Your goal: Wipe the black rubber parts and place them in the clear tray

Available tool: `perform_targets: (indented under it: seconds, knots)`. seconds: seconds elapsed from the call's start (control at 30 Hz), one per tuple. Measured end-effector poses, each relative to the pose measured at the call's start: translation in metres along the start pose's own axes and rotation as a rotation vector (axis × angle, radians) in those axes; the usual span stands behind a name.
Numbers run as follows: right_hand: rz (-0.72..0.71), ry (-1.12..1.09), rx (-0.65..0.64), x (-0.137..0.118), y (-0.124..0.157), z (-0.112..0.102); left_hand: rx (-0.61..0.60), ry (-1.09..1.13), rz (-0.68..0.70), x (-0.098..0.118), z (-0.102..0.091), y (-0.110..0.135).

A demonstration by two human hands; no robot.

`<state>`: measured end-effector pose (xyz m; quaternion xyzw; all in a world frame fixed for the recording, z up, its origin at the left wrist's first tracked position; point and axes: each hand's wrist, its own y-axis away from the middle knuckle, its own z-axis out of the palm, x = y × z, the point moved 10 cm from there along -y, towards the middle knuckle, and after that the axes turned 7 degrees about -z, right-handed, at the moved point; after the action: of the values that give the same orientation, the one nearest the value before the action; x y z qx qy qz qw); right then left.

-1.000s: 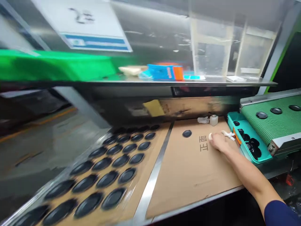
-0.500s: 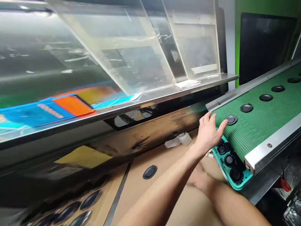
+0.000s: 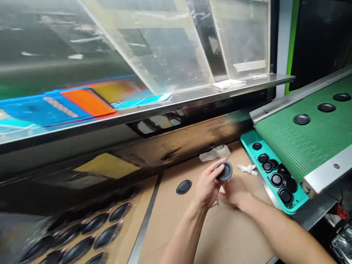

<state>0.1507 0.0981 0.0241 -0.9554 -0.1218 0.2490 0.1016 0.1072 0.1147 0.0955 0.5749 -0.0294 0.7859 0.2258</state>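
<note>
My left hand (image 3: 207, 187) is closed, with thumb and fingers pinching a black oval disc with a raised rim (image 3: 224, 171), which looks like a speaker cone. Just to its right and partly behind it is my right hand (image 3: 233, 191). Its fingers are curled and mostly hidden, and a thin metallic bit (image 3: 216, 202) shows beside them; I cannot make out what it holds. Another black oval disc (image 3: 183, 187) lies flat on the cardboard (image 3: 170, 220), left of my hands.
A teal tray (image 3: 249, 137) with several black discs sits under the end of a green conveyor belt (image 3: 310, 146) carrying more discs. Rows of discs (image 3: 95, 223) lie at lower left. A small bottle (image 3: 222, 151) and white scraps (image 3: 249, 169) stand behind. A metal shelf (image 3: 189, 99) overhangs the back.
My left hand has come back from the belt's end to the middle of the cardboard, now holding a black disc. The view has shifted a little; the tray shows more fully.
</note>
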Motion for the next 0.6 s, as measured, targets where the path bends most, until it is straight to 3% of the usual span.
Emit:
perform_targets:
  seconds: [0.07, 0.1, 0.13, 0.2, 0.33, 0.47, 0.6]
  knots:
    - [-0.031, 0.085, -0.003, -0.003, 0.004, 0.001, 0.148, 0.211, -0.097, -0.031, -0.074, 0.005]
    - [-0.044, 0.121, 0.005, -0.004, 0.005, 0.000, 0.178, 0.301, -0.127, -0.046, -0.099, 0.007]
    - [-0.060, 0.136, 0.029, -0.005, 0.006, -0.001, 0.205, 0.378, -0.141, -0.059, -0.119, 0.009]
    - [-0.087, 0.097, 0.152, -0.009, 0.006, -0.011, 0.216, 0.471, -0.144, -0.077, -0.139, 0.010]
    - [-0.205, -0.045, 0.435, -0.036, 0.013, -0.033, 0.107, 0.496, -0.084, -0.080, -0.135, 0.004]
    - [-0.356, -0.009, 0.323, -0.073, 0.012, -0.014, -0.073, 0.653, -0.166, -0.080, -0.113, 0.005]
    - [-0.263, 0.117, 0.311, -0.069, 0.003, -0.005, -0.156, 0.760, -0.199, -0.079, -0.101, 0.007]
